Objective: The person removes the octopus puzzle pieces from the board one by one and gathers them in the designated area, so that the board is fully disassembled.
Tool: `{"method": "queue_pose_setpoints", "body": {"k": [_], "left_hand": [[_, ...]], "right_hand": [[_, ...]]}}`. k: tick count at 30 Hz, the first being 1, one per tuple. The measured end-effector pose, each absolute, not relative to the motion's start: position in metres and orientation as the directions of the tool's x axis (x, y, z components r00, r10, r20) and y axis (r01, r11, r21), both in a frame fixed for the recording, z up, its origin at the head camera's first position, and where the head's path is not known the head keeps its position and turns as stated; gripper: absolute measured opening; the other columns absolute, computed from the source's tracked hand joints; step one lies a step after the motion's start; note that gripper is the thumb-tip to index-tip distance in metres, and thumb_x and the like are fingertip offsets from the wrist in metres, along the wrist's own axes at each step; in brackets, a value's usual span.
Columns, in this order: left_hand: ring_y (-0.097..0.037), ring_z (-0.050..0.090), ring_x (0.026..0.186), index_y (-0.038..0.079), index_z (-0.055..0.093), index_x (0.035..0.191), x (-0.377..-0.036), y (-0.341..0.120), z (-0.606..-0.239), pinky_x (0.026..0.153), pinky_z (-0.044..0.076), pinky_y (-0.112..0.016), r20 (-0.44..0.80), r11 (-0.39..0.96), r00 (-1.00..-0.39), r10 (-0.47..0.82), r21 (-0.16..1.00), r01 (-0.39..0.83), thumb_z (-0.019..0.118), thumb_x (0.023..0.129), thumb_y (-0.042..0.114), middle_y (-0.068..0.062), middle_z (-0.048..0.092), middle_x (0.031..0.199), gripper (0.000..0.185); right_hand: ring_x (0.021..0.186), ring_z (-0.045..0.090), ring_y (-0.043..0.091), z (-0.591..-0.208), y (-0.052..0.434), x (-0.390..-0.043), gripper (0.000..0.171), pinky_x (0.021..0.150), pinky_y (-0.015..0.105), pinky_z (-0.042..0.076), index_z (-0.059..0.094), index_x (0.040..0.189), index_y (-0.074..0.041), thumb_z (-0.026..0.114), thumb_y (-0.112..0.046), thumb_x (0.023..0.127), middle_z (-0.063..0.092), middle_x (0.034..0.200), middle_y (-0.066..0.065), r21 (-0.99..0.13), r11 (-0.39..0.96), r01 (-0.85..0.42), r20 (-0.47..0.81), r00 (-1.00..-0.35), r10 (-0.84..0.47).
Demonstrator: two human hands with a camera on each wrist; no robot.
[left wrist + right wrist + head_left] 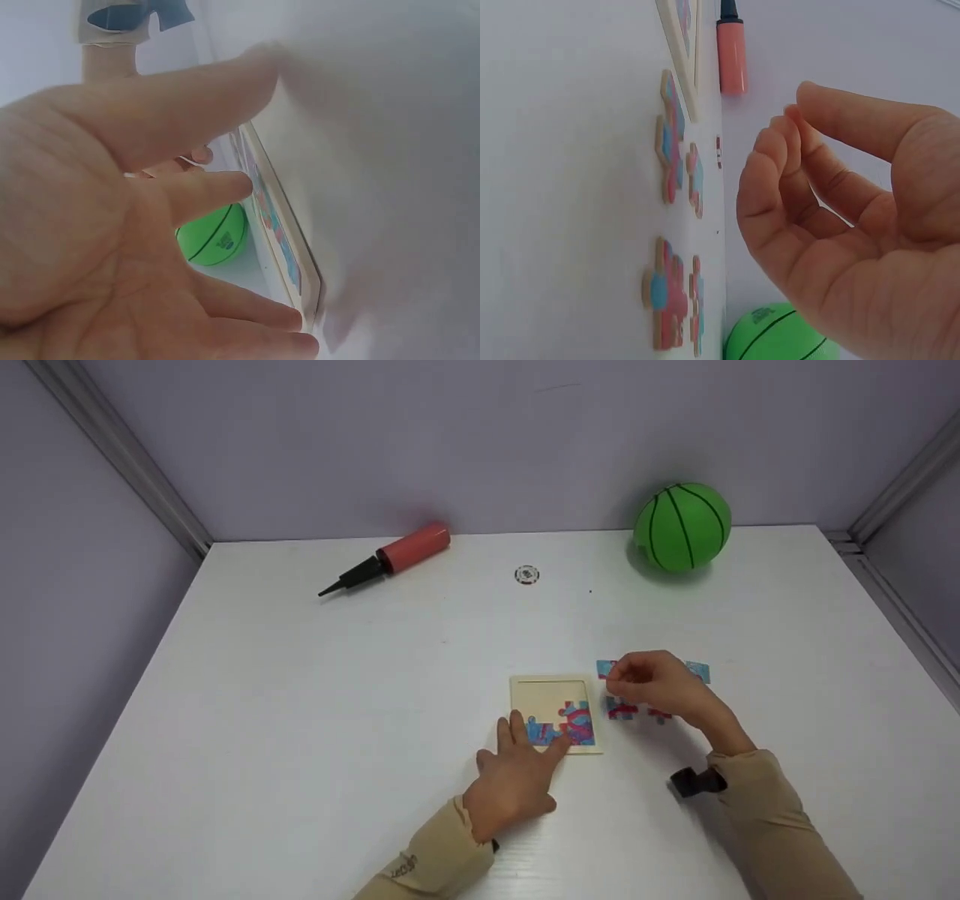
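If the left hand [512, 780], grip apart at lower centre, slipped, puzzle pieces [580, 729] could pop loose, while the right hand [664, 682] pinched together, empty.

A pale wooden puzzle tray [538, 699] lies flat, blue-and-pink fitted pieces [580, 726] filling its bottom and lower right, its upper left bare; four loose pieces [621, 709] lie to its right.
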State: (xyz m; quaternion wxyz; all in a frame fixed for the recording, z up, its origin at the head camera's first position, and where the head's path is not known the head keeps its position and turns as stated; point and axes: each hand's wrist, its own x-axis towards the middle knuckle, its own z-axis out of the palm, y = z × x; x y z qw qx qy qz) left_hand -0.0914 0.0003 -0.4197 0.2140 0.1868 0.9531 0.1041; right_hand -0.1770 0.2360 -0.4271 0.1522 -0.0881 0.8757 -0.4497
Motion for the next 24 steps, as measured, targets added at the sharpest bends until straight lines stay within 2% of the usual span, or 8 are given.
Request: {"method": "queue_pose_setpoints", "body": {"k": [8,15,19,24], "left_hand": [[-0.047,0.023,0.138,0.035,0.038,0.147,-0.092,-0.001,-0.418,0.086,0.044,-0.058,-0.387,0.92,-0.838,0.386,0.226,0.319,0.078,0.079,0.037,-0.031,0.02,0.151,0.078],[-0.049,0.022,0.138,0.033,0.04,0.146,-0.093,0.0,-0.419,0.083,0.046,-0.061,-0.385,0.918,-0.84,0.383,0.26,0.299,0.079,0.078,0.034,-0.032,0.018,0.151,0.078],[-0.049,0.019,0.138,0.032,0.039,0.147,-0.093,0.001,-0.419,0.085,0.044,-0.063,-0.398,0.911,-0.83,0.39,0.296,0.286,0.079,0.079,0.033,-0.032,0.016,0.152,0.078],[-0.05,0.016,0.139,0.031,0.04,0.147,-0.094,0.002,-0.42,0.088,0.04,-0.066,-0.413,0.906,-0.823,0.39,0.334,0.262,0.078,0.08,0.03,-0.032,0.013,0.153,0.077]], "right_hand": [[0.067,0.055,0.022,-0.436,0.214,-0.178,0.012,0.059,0.031,0.048,0.067,0.094,-0.005,0.067,-0.016,0.09,0.062,0.081,0.007,-0.83,0.557,-0.026,-0.201,-0.918,-0.342],[0.073,0.053,0.02,-0.442,0.2,-0.178,0.015,0.063,0.03,0.047,0.072,0.099,-0.007,0.07,-0.018,0.089,0.065,0.088,0.004,-0.8,0.593,-0.091,-0.185,-0.903,-0.387],[0.079,0.053,0.019,-0.444,0.199,-0.175,0.016,0.069,0.031,0.047,0.074,0.102,-0.008,0.07,-0.017,0.089,0.069,0.096,0.002,-0.764,0.63,-0.14,-0.175,-0.895,-0.411],[0.078,0.055,0.018,-0.442,0.199,-0.173,0.017,0.069,0.032,0.047,0.074,0.103,-0.008,0.068,-0.017,0.09,0.07,0.098,0.003,-0.753,0.637,-0.165,-0.169,-0.887,-0.429]]}}
